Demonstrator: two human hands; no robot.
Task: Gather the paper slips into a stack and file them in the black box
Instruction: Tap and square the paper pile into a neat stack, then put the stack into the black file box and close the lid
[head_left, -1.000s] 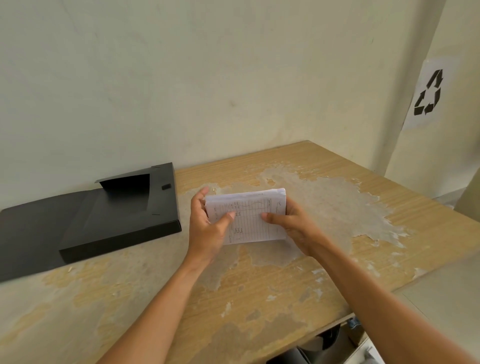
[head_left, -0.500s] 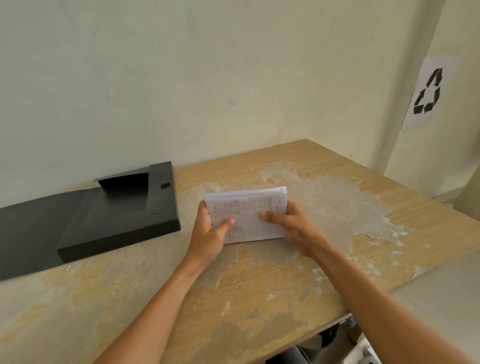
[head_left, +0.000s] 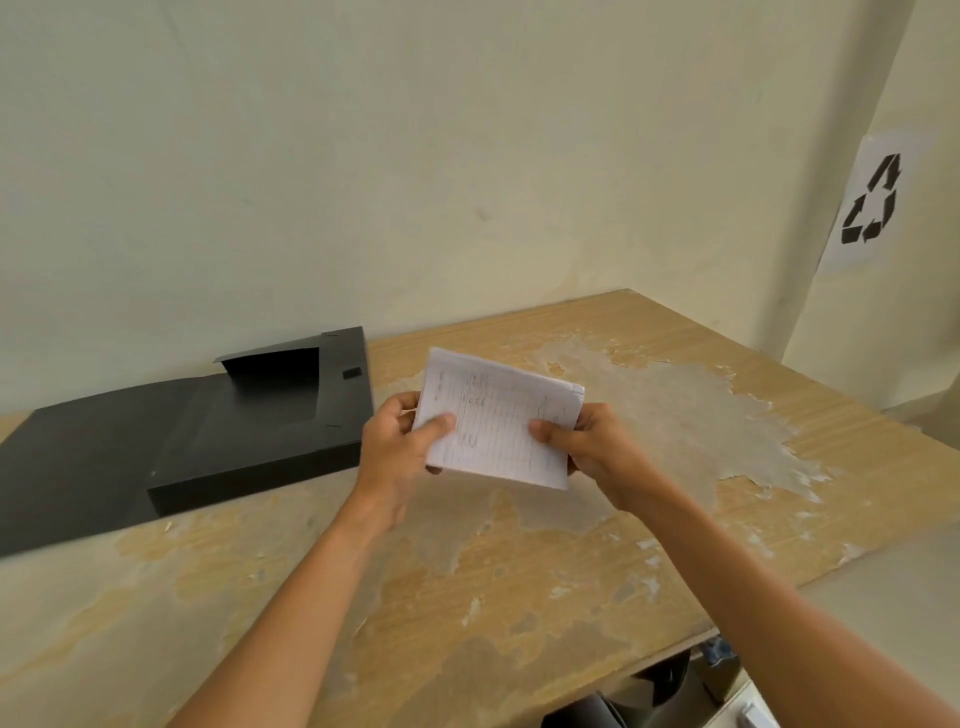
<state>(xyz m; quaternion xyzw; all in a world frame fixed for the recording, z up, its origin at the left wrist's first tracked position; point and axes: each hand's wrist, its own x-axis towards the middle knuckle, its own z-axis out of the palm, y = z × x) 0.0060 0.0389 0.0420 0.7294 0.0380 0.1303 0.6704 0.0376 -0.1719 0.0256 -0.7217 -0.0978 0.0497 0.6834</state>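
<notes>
A stack of white, lined paper slips (head_left: 498, 421) with handwriting is held above the table, tilted with its left end higher. My left hand (head_left: 397, 447) grips its left edge, thumb on the front. My right hand (head_left: 592, 449) grips its right edge the same way. The black box (head_left: 218, 441) lies flat on the table just left of my left hand, its lid folded open to the left and its inside showing dark.
The worn wooden table (head_left: 519, 571) has peeling patches and stands against a pale wall. A recycling sign (head_left: 872, 202) hangs on the wall at the right. Dark objects (head_left: 654, 691) sit below the table's front edge.
Both hands have lifted the stack off the table and tilted it, left end up. The stack has shifted slightly toward the black box.
</notes>
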